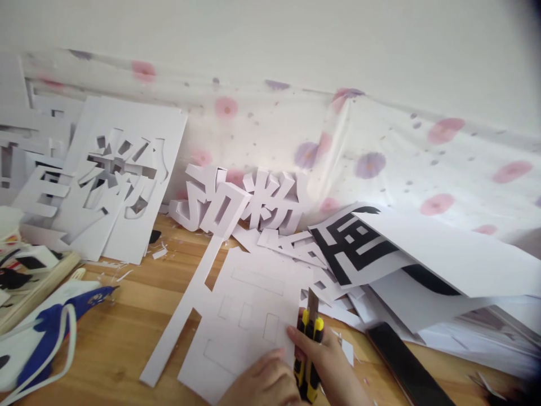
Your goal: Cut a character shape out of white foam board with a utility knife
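A white foam board point(253, 299) with pencilled rectangles and a notched left edge is before me, above the wooden table. My right hand point(333, 361) grips a yellow-and-black utility knife point(310, 355), its blade out and pointing up, away from me. The right thumb also touches the board's right edge. At the board's lower edge is my left hand point(266, 380), its fingers bent together on the sheet and partly cut off by the frame. A long white strip point(181, 316) extends along the board's left side.
Cut-out white characters point(236, 203) stand at the back, with stencil sheets point(122, 186) leaning to their left. A blue glue gun point(54, 332) lies at the left. Printed paper point(359, 242), board scraps and a black phone point(406, 366) occupy the right. A flowered plastic sheet point(262, 129) covers the lower wall.
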`<act>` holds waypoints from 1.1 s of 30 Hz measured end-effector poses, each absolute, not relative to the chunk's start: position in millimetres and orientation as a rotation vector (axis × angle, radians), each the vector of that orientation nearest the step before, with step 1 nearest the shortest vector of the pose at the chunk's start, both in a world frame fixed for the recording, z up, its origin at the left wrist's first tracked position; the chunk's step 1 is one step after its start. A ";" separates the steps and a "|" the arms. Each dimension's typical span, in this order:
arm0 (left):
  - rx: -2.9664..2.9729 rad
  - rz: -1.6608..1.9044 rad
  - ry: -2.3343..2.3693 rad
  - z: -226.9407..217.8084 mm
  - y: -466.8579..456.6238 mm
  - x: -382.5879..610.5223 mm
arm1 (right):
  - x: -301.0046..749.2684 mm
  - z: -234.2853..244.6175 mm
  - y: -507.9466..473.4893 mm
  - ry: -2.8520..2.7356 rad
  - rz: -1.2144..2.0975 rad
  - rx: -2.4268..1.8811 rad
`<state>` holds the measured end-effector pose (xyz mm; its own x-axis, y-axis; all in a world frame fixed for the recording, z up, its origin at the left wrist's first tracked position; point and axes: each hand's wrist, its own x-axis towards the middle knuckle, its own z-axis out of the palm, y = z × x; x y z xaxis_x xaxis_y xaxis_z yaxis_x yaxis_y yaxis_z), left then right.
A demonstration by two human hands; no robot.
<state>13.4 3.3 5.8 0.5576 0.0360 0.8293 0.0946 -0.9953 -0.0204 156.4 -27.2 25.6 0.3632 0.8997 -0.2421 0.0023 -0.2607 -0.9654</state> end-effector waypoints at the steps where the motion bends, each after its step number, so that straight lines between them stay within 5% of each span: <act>1: -2.853 -1.388 -0.115 22.4 8.5 4.0 | 157.2 30.0 -28.3 -0.899 1.089 -1.624; 6: -3.016 -1.302 -0.883 90.1 49.7 -48.9 | 156.1 45.0 -37.7 -1.265 1.115 -1.792; 11: -2.961 -1.176 -1.689 87.3 85.3 -76.9 | 142.6 43.0 -43.6 -1.611 0.981 -2.019; 16: -3.106 -0.811 -1.573 40.4 105.3 -99.3 | 144.1 40.2 -40.8 -1.755 0.664 -2.297; 23: -3.200 -0.279 -1.141 -21.2 103.0 -108.7 | 158.3 32.3 -47.9 -1.692 0.743 -2.221; 33: -3.097 -0.241 -0.969 -33.4 83.3 -130.2 | 165.2 31.4 -46.7 -1.644 0.790 -2.327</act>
<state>-130.2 83.3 -33.4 0.8121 0.5736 0.1072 0.5568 -0.8167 0.1513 165.2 -46.7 31.4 0.2452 0.9168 -0.3152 0.8188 -0.3699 -0.4390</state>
